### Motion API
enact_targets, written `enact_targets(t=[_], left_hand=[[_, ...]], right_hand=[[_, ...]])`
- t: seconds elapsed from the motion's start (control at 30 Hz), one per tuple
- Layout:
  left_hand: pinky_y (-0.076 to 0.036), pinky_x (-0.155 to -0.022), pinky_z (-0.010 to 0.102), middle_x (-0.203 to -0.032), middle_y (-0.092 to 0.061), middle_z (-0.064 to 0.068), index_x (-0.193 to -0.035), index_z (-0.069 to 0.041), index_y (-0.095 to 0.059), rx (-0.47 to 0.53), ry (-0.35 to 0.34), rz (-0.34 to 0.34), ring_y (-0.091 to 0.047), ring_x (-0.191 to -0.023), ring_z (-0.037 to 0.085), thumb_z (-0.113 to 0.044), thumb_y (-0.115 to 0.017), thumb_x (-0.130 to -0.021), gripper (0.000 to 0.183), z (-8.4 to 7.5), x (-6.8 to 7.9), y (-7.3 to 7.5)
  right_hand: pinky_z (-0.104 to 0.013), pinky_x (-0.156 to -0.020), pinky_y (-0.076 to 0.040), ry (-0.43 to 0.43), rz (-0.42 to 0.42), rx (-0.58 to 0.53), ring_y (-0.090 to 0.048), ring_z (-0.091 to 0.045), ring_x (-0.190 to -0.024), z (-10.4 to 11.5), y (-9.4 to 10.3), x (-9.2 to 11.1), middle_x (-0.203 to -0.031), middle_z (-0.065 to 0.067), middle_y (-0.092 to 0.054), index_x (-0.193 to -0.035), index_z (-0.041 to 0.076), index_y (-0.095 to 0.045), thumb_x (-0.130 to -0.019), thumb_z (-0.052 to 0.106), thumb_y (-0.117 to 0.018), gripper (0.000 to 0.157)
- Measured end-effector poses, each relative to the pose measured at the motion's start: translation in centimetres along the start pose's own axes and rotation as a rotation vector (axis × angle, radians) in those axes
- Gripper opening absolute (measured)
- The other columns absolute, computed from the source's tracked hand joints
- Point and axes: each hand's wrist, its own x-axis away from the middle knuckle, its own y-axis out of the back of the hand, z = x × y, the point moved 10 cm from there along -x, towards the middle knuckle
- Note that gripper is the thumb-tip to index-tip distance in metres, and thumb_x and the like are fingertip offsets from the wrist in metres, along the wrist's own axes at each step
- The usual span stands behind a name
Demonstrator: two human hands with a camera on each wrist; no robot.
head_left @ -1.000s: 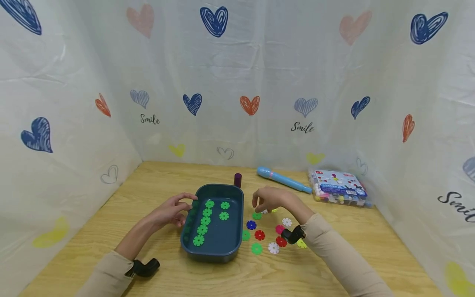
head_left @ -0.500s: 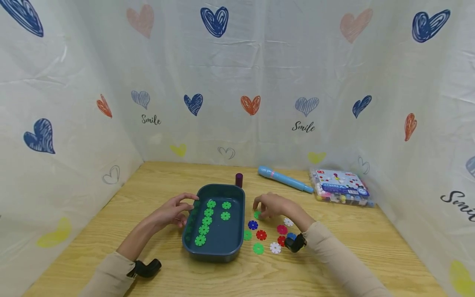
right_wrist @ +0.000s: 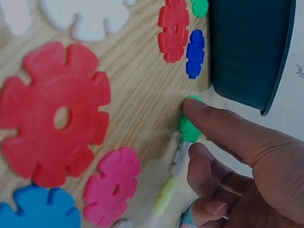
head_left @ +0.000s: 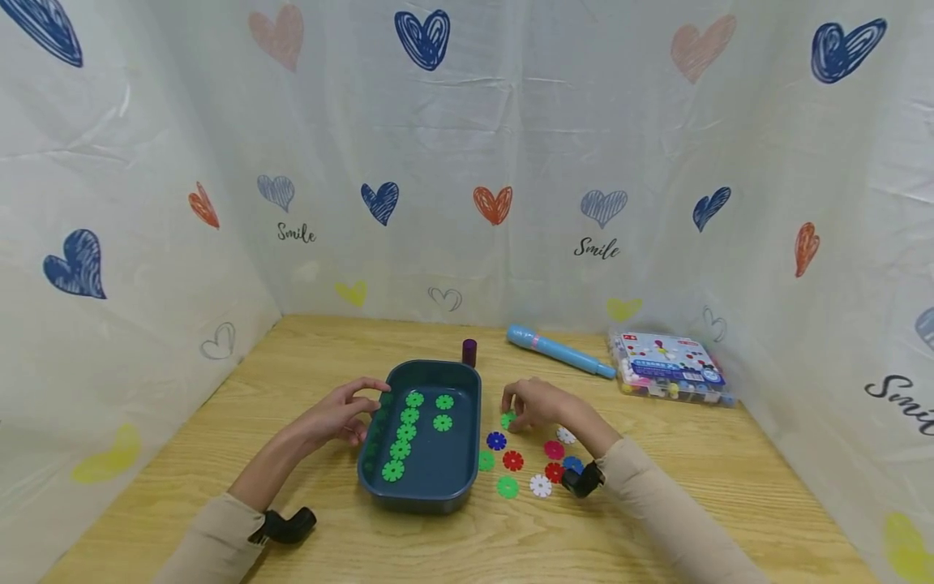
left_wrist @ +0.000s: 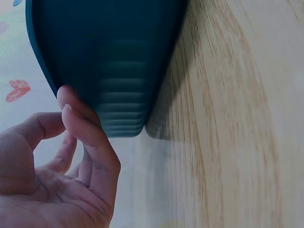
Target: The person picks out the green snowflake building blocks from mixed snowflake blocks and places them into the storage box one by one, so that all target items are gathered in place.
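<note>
On the desk (head_left: 547,539), the right hand's (head_left: 538,403) fingers pinch a green disc (head_left: 508,420) by its edges — just right of the dark tray (head_left: 434,466), with a blue disc (head_left: 496,440) nearby. The left hand (head_left: 336,415) holds the tray's left rim between bent fingers — seven green discs (head_left: 406,431) lie inside.

Since a second ago, we see that the bare right hand (head_left: 538,403) has lowered its fingers to a green, notched, round plastic disc (head_left: 508,421), its shifted wrist uncovering a blue, notched plastic disc (head_left: 573,464).
</note>
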Motion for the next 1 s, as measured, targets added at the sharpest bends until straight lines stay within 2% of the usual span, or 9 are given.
enact_targets(t=[0.13,0.3,0.47,0.6,0.67,0.77,0.9,1.0], left_hand=[[-0.049,-0.052,0.023,-0.092,-0.057,0.005,-0.145,-0.012,-0.038,0.004,-0.001,0.003,-0.058,-0.054,0.012,-0.025,-0.056,-0.1,0.05,-0.1,0.2,-0.1],[-0.049,-0.053,0.024,-0.092,-0.056,0.006,-0.145,-0.012,-0.038,0.004,-0.002,0.006,-0.057,-0.054,0.013,-0.026,-0.056,-0.1,0.05,-0.1,0.2,-0.1],[-0.05,-0.054,0.023,-0.092,-0.056,0.006,-0.145,-0.012,-0.038,0.0,0.0,0.006,-0.057,-0.055,0.013,-0.026,-0.056,-0.1,0.05,-0.1,0.1,-0.1],[-0.05,-0.053,0.023,-0.092,-0.056,0.006,-0.145,-0.011,-0.037,0.005,-0.001,0.008,-0.058,-0.054,0.012,-0.025,-0.056,-0.1,0.051,-0.2,0.2,-0.2],[-0.05,-0.053,0.023,-0.091,-0.056,0.005,-0.145,-0.011,-0.037,0.006,-0.001,0.01,-0.058,-0.054,0.012,-0.025,-0.055,-0.1,0.051,-0.1,0.2,-0.2],[-0.05,-0.052,0.023,-0.091,-0.055,0.004,-0.145,-0.011,-0.037,0.006,-0.002,0.008,-0.058,-0.054,0.012,-0.024,-0.055,-0.101,0.05,-0.2,0.1,-0.2],[-0.049,-0.053,0.023,-0.091,-0.054,0.004,-0.145,-0.012,-0.038,0.003,0.007,-0.003,-0.058,-0.054,0.012,-0.023,-0.054,-0.101,0.048,-0.1,-0.1,0.0],[-0.049,-0.053,0.023,-0.091,-0.055,0.003,-0.145,-0.013,-0.038,0.003,0.02,-0.008,-0.058,-0.054,0.012,-0.022,-0.054,-0.101,0.047,0.1,-0.1,0.0]], right_hand=[[-0.027,-0.062,-0.044,0.003,-0.031,0.012,-0.052,-0.013,-0.066,-0.1,0.1,0.2,-0.077,-0.001,-0.058,-0.094,0.013,-0.062,-0.082,0.016,-0.08,0.022],[-0.026,-0.061,-0.045,0.012,-0.043,0.015,-0.054,-0.012,-0.062,-0.2,0.1,0.4,-0.075,-0.001,-0.059,-0.094,0.013,-0.06,-0.084,0.017,-0.078,0.022],[-0.025,-0.06,-0.047,0.08,-0.038,0.001,-0.056,-0.011,-0.061,0.2,0.6,0.7,-0.078,-0.003,-0.065,-0.097,0.01,-0.063,-0.088,0.006,-0.07,0.012],[-0.023,-0.057,-0.048,0.139,-0.021,-0.013,-0.061,-0.013,-0.061,0.6,1.2,1.0,-0.082,-0.007,-0.07,-0.102,0.007,-0.066,-0.09,0.0,-0.061,0.015],[-0.021,-0.057,-0.049,0.156,-0.012,-0.015,-0.065,-0.017,-0.063,0.8,1.7,1.2,-0.083,-0.009,-0.072,-0.105,0.004,-0.068,-0.092,0.0,-0.06,0.016],[-0.02,-0.058,-0.05,0.182,-0.022,0.01,-0.065,-0.014,-0.065,1.1,2.6,1.3,-0.083,-0.009,-0.072,-0.103,0.001,-0.071,-0.092,0.002,-0.062,0.014],[-0.019,-0.06,-0.05,0.2,-0.036,0.041,-0.062,-0.009,-0.065,1.6,3.4,1.6,-0.082,-0.005,-0.071,-0.093,0.003,-0.072,-0.093,0.007,-0.063,0.01],[-0.02,-0.06,-0.051,0.189,-0.027,0.023,-0.065,-0.013,-0.068,1.7,3.7,1.7,-0.084,-0.005,-0.071,-0.093,0.005,-0.069,-0.096,0.01,-0.06,0.011]])
